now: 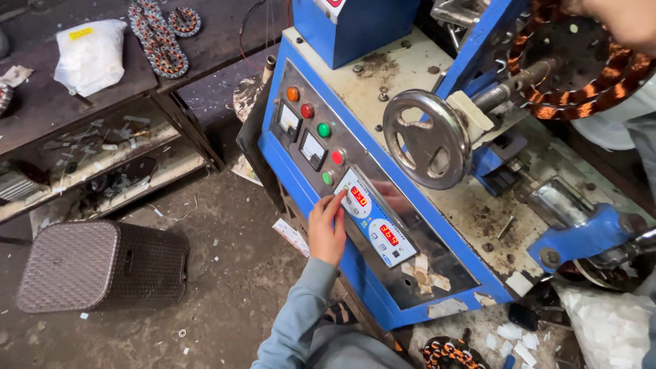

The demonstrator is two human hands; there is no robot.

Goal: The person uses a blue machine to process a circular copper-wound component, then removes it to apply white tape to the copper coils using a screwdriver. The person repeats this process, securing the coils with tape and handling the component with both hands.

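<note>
My left hand [326, 229], in a grey-blue sleeve, reaches up to the slanted front panel [410, 270] of a blue winding machine. Its fingertips touch the upper of two small digital counters [358, 197] with red digits, and it holds nothing. My right hand [625, 19] shows only partly at the top right corner. It grips the rim of a round stator [581, 68] with copper-coloured coils, which is mounted on the machine's shaft. A grey handwheel [427, 137] sits between the two hands.
Coloured push buttons and two small meters [301, 133] fill the panel's upper end. A blue clamp arm [581, 236] sticks out on the right. A brown woven stool [102, 263] stands on the dirty floor. On the dark shelf are a white bag [89, 55] and more stators [160, 37].
</note>
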